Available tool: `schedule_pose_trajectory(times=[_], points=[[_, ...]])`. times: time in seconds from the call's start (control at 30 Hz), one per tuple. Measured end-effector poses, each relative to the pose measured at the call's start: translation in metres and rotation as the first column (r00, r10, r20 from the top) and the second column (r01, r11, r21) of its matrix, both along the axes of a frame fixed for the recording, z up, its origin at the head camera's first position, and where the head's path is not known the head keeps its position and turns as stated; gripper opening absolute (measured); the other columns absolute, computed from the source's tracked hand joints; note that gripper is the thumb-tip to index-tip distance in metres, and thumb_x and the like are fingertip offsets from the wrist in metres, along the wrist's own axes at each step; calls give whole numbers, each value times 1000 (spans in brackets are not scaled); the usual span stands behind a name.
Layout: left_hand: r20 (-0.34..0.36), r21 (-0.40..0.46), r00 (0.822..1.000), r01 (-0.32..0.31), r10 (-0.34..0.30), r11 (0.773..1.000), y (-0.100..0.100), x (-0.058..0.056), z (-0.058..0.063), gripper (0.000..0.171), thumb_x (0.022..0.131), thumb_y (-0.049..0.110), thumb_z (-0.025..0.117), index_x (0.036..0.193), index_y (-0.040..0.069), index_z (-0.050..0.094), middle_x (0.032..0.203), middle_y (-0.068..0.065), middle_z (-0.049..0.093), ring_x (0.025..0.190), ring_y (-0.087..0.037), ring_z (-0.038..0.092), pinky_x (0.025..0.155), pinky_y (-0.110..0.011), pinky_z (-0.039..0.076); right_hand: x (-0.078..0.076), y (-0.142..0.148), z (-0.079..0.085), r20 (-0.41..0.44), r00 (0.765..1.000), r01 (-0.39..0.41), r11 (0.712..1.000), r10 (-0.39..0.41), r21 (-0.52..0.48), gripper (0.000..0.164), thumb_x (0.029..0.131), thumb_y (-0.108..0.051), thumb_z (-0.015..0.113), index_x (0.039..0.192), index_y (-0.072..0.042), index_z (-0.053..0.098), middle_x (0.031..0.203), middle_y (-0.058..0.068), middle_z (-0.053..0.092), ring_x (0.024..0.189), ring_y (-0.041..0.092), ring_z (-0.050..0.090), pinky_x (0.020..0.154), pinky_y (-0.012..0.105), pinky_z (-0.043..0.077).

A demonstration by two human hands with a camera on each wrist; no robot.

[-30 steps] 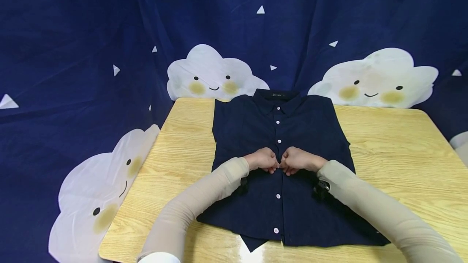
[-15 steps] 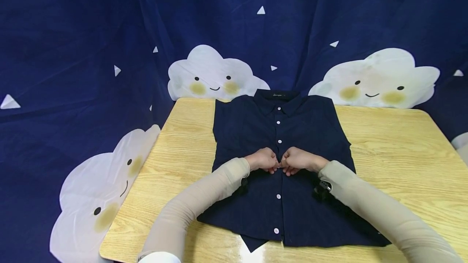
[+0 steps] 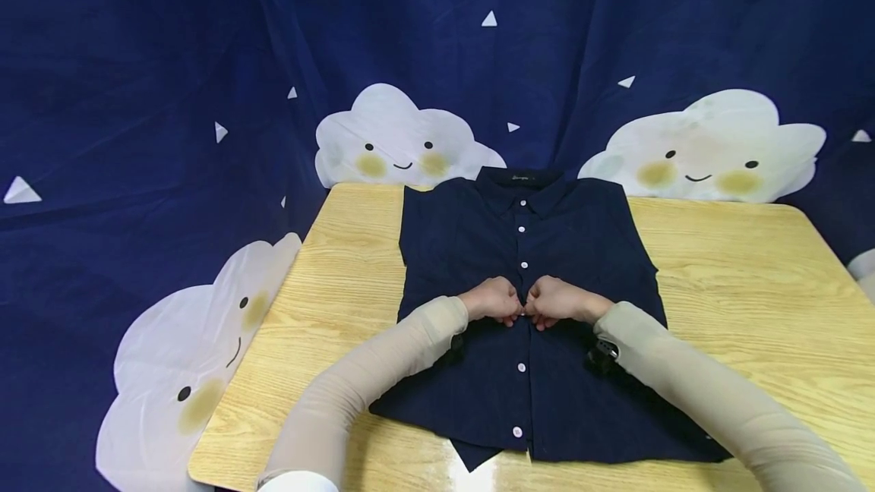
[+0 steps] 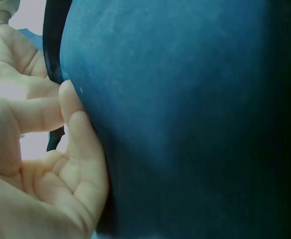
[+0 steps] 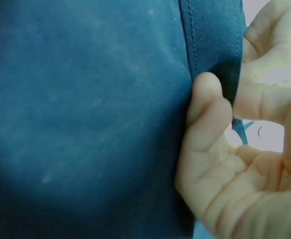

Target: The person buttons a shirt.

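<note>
Watching remotely, I am seeing a dark navy shirt (image 3: 465,241) lying front up on a pale wood-grain table (image 3: 724,264), its collar (image 3: 497,197) reaching the far edge, its flared hem (image 3: 601,448) lying toward the near edge. My left hand (image 3: 492,299) and right hand (image 3: 557,299) are sitting nearly together mid-placket (image 5: 215,40), each pinching cloth between thumb and curled fingers. Beige sleeves (image 3: 365,374) are slanting in from the near side, blocking parts of the shirt. Round white buttons (image 3: 522,367) are dotting the stitched placket. Beyond the far edge, a blue curtain (image 3: 437,29) printed with smiling white clouds (image 3: 410,131) is hanging.
</note>
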State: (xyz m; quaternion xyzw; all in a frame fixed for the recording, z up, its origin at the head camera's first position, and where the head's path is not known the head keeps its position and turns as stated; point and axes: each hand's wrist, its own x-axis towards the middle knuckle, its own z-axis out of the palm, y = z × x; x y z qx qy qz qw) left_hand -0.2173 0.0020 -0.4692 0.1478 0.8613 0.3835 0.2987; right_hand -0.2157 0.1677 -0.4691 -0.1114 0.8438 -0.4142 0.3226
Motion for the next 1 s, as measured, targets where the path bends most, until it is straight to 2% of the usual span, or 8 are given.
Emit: schedule_pose_trajectory(times=[0.13, 0.2, 0.37, 0.57, 0.8, 1.0], points=[[-4, -19, 1000, -22, 22, 1000, 0, 2, 2, 25, 90, 9, 61, 66, 3, 64, 63, -3, 60, 56, -13, 60, 51, -23, 46, -1, 5, -1, 64, 998, -13, 997, 18, -82, 15, 83, 2, 51, 71, 2, 61, 70, 9, 61, 61, 17, 61, 56, 29, 50], [-7, -24, 1000, -26, 26, 999, 0, 3, 3, 25, 89, 9, 62, 65, 2, 63, 61, -3, 59, 55, -12, 60, 50, -23, 46, -1, 7, -1, 70, 997, -29, 994, 36, -101, 14, 82, 4, 50, 75, 4, 62, 70, 9, 61, 61, 16, 61, 57, 28, 50], [-12, -9, 1000, -2, 2, 1000, 0, 2, 1, 25, 90, 5, 58, 65, 2, 61, 60, -3, 58, 54, -12, 59, 50, -22, 45, -1, 9, -2, -4, 997, -75, 995, 75, -71, 12, 83, 6, 54, 77, 4, 65, 68, 7, 61, 60, 15, 61, 56, 28, 51], [-5, 0, 999, 49, -49, 999, -1, 0, -1, 28, 92, 2, 53, 65, 4, 58, 61, -3, 57, 55, -12, 58, 51, -22, 44, 0, 9, -4, -71, 995, -74, 997, 76, 21, 22, 86, -9, 66, 66, -2, 65, 59, 5, 61, 52, 14, 60, 49, 27, 50], [7, -8, 999, 34, -34, 999, 1, 1, 1, 28, 93, 1, 52, 65, 2, 56, 61, -4, 56, 56, -14, 60, 51, -22, 44, 0, 8, -7, -105, 988, -121, 992, 118, -30, 19, 87, -6, 64, 69, -2, 66, 63, 5, 64, 56, 15, 63, 51, 27, 50], [27, 13, 999, 27, -28, 1000, 2, 0, 4, 26, 93, 2, 51, 69, 0, 61, 65, -7, 62, 59, -15, 63, 54, -25, 48, 0, 8, -5, -103, 987, -123, 992, 121, -14, 20, 88, -8, 63, 69, -1, 65, 62, 6, 63, 56, 16, 62, 51, 28, 50]])
